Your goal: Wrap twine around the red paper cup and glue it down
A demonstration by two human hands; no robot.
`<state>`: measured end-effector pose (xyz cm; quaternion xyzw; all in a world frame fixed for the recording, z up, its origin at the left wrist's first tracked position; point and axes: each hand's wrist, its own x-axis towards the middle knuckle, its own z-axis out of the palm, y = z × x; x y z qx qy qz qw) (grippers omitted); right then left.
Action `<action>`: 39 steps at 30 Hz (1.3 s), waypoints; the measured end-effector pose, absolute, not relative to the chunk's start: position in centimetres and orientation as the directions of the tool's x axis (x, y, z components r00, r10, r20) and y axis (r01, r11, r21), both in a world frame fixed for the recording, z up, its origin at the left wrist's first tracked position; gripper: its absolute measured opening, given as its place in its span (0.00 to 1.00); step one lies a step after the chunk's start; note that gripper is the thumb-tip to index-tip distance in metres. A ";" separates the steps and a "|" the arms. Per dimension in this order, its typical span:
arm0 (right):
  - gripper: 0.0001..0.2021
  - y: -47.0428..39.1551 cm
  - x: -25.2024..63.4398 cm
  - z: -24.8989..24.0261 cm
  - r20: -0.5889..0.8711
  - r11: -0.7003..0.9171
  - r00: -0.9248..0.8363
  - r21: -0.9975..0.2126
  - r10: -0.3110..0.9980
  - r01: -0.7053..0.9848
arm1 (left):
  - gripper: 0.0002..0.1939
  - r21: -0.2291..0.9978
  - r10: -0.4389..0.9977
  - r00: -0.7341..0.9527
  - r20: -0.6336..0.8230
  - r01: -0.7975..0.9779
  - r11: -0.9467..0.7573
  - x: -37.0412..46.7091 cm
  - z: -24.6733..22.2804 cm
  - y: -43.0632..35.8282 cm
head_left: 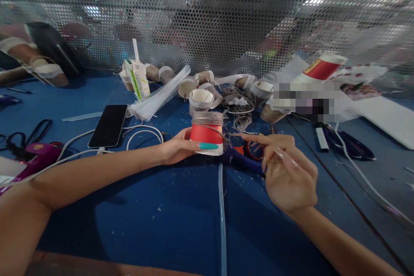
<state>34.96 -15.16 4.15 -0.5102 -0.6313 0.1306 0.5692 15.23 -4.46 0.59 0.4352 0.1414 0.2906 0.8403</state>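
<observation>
A red and white paper cup [207,136], its upper part wound with grey-brown twine [208,118], is gripped in my left hand [181,146], the thumb across its lower side. To the right of the cup is my right hand [289,170], its index finger stretched toward the cup and the other fingers curled. Whether its fingertips hold a strand of twine is too small to tell. Behind and below the cup lies a dark blue glue gun [244,161], with a clear glue stick [221,211] running toward the front edge. Orange-handled scissors [254,148] lie beside it.
A phone [109,126], white cables and a purple glue gun [42,155] are on the left. Twine-wrapped cups, a carton [139,79], glue sticks [158,95] and a twine heap [239,103] line the back by a perforated metal screen [207,17]. Dark blue scissors [351,144] lie right.
</observation>
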 end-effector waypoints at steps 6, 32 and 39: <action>0.24 -16.2 34.0 5.4 0.433 0.422 -0.056 -0.830 0.900 0.366 | 0.29 0.814 0.563 0.826 0.038 -0.352 0.462 15.1 0.5 -4.4; 0.19 -16.2 34.2 4.5 0.433 0.454 -0.150 -0.790 0.889 0.411 | 0.31 0.878 0.565 0.824 0.041 -0.300 0.374 15.4 0.7 -4.7; 0.16 -15.8 34.3 4.3 0.559 0.503 0.122 -0.806 0.820 0.311 | 0.32 0.872 0.564 0.824 0.041 -0.305 0.382 15.4 0.5 -4.6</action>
